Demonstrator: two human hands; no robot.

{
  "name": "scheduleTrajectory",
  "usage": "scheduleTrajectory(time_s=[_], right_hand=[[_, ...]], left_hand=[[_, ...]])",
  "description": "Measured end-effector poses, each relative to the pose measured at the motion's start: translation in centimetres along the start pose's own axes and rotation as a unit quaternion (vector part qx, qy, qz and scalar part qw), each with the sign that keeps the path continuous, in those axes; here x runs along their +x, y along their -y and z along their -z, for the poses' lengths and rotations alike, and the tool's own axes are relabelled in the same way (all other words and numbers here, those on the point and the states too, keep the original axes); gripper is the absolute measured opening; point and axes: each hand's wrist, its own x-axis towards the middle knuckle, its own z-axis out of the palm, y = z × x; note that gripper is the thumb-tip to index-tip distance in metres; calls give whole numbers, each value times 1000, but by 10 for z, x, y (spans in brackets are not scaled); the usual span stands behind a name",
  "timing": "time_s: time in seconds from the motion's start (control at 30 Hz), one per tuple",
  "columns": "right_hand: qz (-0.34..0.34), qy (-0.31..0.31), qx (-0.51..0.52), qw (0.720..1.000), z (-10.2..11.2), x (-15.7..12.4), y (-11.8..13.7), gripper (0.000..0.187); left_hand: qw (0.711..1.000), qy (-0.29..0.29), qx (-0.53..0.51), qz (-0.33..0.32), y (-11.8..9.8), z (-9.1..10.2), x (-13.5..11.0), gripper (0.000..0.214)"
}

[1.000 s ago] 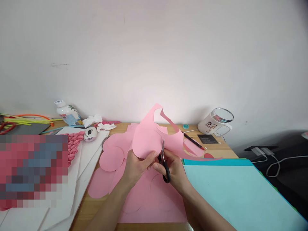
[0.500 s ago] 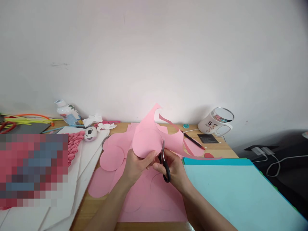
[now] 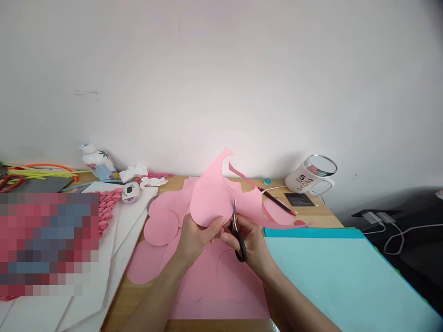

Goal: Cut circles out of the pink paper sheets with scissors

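My left hand [image 3: 199, 237] pinches the lower edge of a pink sheet of paper [image 3: 211, 203], thumb on top. A curved pencil line runs across the sheet, and its right side is cut into a curling strip. My right hand [image 3: 251, 240] has its fingers in the black handles of a pair of scissors [image 3: 240, 246], whose blades point up at the paper's right edge near the drawn line. Below both hands lies another pink sheet [image 3: 221, 295] with drawn curves. Several cut pink rounds, among them a pink paper circle [image 3: 161, 228], lie left of my hands.
Right of my hands is a stack of light blue paper [image 3: 339, 272]. Behind it stand a white mug [image 3: 302, 177], a black pencil [image 3: 278, 202] and a black card [image 3: 299, 199]. On the left are white boards [image 3: 121, 230], a bottle [image 3: 99, 162] and crumpled tissue [image 3: 133, 172].
The dangling paper strip on the right has shifted slightly left. Both hands and the scissors stay in almost the same place.
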Motion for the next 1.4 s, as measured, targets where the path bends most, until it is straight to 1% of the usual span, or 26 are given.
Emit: scheduleTrajectory(time_s=[0.27, 0.5, 0.93, 1.07, 1.17, 1.4], right_hand=[[3, -4, 0, 1000, -1, 0, 2, 37], [4, 2, 1, 1000, -1, 0, 3, 35], [-13, 1, 16, 1000, 0, 0, 0, 32], [-18, -9, 6, 1000, -1, 0, 1, 33], [-26, -5, -10, 1000, 0, -1, 1, 34], [-27, 5, -26, 999, 0, -1, 1, 34]], left_hand=[[1000, -5, 0, 0, -2, 0, 0, 32], [1000, 1, 1, -6, -1, 0, 0, 34], [1000, -10, 12, -14, 5, 2, 1, 36], [1000, -12, 11, -18, 9, 3, 2, 37], [1000, -9, 7, -20, 10, 2, 3, 38], [1000, -24, 9, -15, 6, 1, 2, 35]])
